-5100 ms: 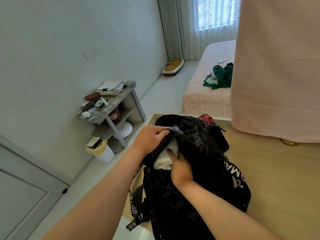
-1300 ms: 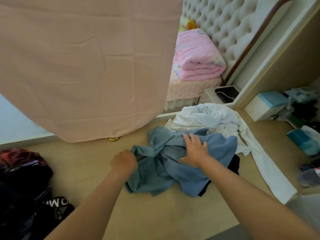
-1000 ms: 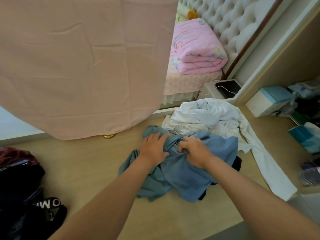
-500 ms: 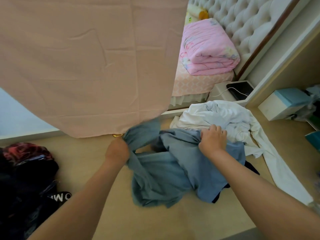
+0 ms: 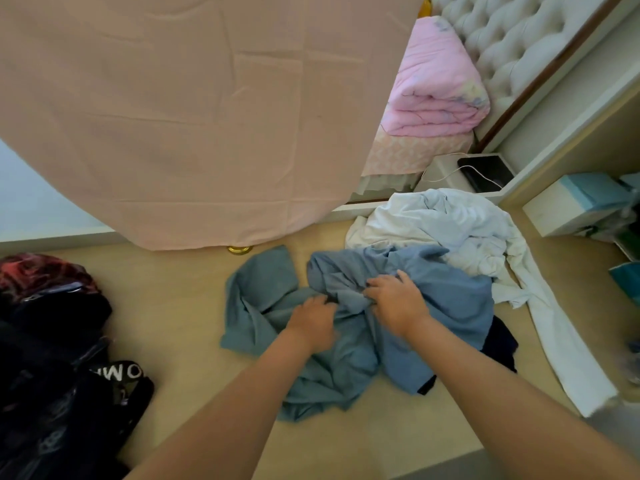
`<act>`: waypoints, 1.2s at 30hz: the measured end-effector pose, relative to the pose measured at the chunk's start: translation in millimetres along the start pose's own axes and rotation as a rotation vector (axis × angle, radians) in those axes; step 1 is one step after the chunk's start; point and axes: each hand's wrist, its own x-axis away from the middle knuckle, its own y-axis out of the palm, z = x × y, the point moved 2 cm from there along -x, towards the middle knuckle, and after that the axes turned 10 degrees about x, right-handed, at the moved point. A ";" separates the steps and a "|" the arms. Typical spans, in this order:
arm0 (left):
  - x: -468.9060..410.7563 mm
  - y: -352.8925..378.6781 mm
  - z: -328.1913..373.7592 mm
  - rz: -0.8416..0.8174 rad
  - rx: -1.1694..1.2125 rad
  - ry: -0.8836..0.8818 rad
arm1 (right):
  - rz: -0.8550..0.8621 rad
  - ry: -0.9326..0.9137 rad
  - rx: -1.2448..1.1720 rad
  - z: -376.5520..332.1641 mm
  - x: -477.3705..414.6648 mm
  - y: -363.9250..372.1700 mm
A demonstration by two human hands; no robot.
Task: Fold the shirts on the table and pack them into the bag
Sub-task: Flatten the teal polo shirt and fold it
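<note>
Left hand (image 5: pixel 313 323): on the greyer left part of the blue shirt (image 5: pixel 450 306), fingers bent down into the cloth; grip closed on a bunch of it, a little blurred
Right hand (image 5: pixel 398 303): just beside the left hand, on the brighter middle of the same blue heap; fingers curled over a raised fold, grip clamped on it
Blue shirt: crumpled and unfolded on the surface (image 5: pixel 173 306), one flap spread out to the left; whether the heap is one garment or two I cannot tell
White shirt (image 5: pixel 433 220): rumpled behind and to the right of the blue shirt, touching it, one long sleeve trailing toward the near right edge
Dark garment (image 5: pixel 502 344): peeks out from under the right side of the blue shirt
Bag (image 5: pixel 52 358): black with white lettering, at the far left of the surface, well apart from the shirts
Pink cloth (image 5: pixel 190 116): hangs down over the back of the surface
Pink quilt (image 5: pixel 436 88): folded on the bed beyond, against a tufted headboard (image 5: pixel 512 39)
White and teal box (image 5: pixel 575 202): at the right, near the white shirt
</note>
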 end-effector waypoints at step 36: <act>60.1 -23.6 -78.4 0.413 0.041 -0.060 | -0.369 0.161 0.491 2.3 -21.3 3.0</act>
